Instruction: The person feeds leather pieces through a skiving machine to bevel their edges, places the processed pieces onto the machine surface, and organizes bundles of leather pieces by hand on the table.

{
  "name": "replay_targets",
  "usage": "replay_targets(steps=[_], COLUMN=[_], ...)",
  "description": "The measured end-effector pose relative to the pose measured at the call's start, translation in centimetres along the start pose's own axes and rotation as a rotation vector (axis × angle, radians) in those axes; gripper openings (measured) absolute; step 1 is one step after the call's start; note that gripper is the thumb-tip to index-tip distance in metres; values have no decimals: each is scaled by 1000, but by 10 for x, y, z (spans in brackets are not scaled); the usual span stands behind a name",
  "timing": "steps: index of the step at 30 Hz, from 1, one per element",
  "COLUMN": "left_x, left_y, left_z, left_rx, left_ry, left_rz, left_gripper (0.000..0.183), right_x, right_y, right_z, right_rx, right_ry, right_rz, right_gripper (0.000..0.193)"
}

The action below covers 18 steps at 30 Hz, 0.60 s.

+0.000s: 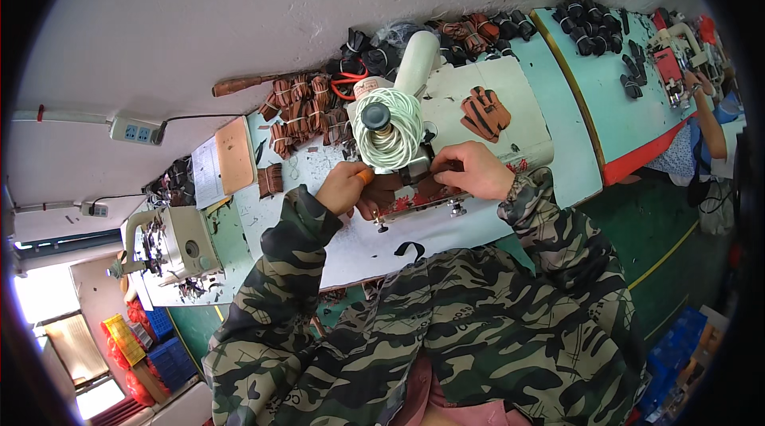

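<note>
A cream sewing machine [417, 61] stands in front of me, with a coil of pale cord [388, 143] hung around its top knob. Below the coil, at the machine's front, lies a brown glove piece [381, 193]. My left hand [341, 188] has its fingers closed on the left side of that piece; an orange band wraps one finger. Just right of the machine's head, my right hand [476, 172] pinches the piece's other end, fingertips together. The coil and machine head hide the needle area. Brown-and-black gloves [484, 113] lie flat on the machine bed, beyond my right hand.
Tied brown bundles [301, 111] and red-handled scissors [347, 85] lie left of the machine. Black bundles [590, 25] sit on the right-hand table [594, 91], where another person's arm [709, 123] reaches a machine. A clipboard [234, 155] and second sewing machine [179, 243] are at left.
</note>
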<state>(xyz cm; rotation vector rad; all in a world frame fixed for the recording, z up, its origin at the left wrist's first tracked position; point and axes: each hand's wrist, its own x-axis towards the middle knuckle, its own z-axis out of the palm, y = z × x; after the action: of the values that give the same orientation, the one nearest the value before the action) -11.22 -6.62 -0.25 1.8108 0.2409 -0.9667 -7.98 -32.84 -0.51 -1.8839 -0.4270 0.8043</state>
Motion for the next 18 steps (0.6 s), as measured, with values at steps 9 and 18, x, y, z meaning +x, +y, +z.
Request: replay_targets(steps=[9, 18], left_x=[-2, 3], left_y=[0, -1], left_z=[-6, -1], left_rx=[-111, -140], left_ry=[-66, -81], left_rz=[-29, 18], left_gripper=[29, 27], right_x=[0, 2], right_y=[4, 14], right_z=[4, 7], right_rx=[-23, -172], right_ry=[156, 212], right_rz=[-104, -230], right_gripper=[20, 22])
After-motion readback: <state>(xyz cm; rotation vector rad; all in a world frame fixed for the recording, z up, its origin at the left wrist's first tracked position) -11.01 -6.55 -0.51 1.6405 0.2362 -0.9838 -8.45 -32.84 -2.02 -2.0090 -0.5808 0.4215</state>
